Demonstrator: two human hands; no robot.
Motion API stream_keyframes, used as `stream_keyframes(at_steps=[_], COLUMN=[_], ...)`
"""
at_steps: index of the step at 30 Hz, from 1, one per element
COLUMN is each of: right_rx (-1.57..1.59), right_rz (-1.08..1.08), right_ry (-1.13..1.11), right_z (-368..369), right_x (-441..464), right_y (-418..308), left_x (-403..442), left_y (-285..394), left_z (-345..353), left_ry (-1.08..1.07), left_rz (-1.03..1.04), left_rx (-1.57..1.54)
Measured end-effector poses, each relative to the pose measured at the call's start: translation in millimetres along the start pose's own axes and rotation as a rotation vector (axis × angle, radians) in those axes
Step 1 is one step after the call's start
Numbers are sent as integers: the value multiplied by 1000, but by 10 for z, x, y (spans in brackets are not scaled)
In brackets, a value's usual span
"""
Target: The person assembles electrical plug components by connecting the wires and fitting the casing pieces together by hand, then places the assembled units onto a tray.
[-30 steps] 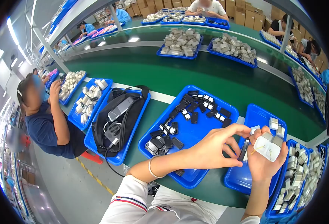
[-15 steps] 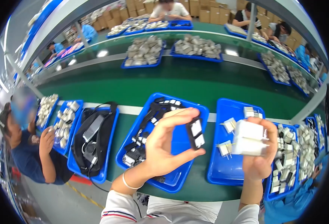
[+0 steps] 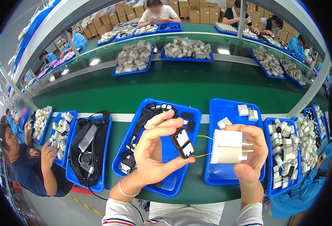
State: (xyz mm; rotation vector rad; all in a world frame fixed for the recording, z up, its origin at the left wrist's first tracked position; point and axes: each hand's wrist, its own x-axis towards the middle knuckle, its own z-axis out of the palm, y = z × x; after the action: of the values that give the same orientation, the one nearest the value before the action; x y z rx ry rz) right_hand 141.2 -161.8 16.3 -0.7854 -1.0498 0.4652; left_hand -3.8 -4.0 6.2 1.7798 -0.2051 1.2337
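My left hand pinches a small black plastic piece between fingertips and thumb; two white pads show on its face. In my right hand is a white plug adapter housing, which appears as two blocks side by side, with metal prongs pointing right. Thin yellow wires span the gap between the housing and the black piece. Below my left hand lies a blue tray of black plastic parts. Under my right hand, another blue tray holds a few white adapters.
Left of me, a blue tray holds a black bag with a grey device. More trays of white adapters stand at right and on the far shelf. A co-worker sits at left; others work opposite.
The black piece has turned so its padded face shows more. The white housing has moved left towards it, prongs now visible at right, and yellow wires now show between them. The camera view has shifted.
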Motion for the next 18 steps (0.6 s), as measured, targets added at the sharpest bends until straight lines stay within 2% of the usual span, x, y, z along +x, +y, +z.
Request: stream_keyframes(at_steps=[8,18], right_rx=[50,45], right_rz=[186,188], right_ry=[100,99], right_z=[26,22], right_x=[14,14], right_y=[-21,-16], left_x=[7,2], left_y=[13,27], left_z=[14,22], left_ry=[-20,-27], left_rz=[30,30], left_rx=[-21,0])
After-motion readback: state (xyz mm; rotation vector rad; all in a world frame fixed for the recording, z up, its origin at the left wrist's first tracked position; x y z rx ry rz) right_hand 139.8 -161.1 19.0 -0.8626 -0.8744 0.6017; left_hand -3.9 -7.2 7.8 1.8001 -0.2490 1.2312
